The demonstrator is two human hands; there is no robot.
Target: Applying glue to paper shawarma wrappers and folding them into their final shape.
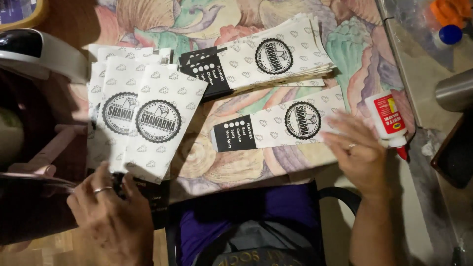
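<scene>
Left hand [111, 216] pins fanned paper sleeves [148, 123] at table's [345, 54] near-left edge; right hand [357, 150], fingers spread, presses single sleeve [281, 125] w/ glue bottle [389, 120] beside, near right edge.

Paper sleeves [148, 118]: white, dotted with small grey motifs, each with a round black-and-white emblem and a black end band carrying white dots. Single sleeve [281, 125]: same pattern. Tablecloth [217, 157]: floral, in pink, green, cream and purple. Glue bottle [387, 120]: white, red label, red tip. Caps [449, 34]: one blue, one orange. Bag [246, 221]: black and purple.
</scene>
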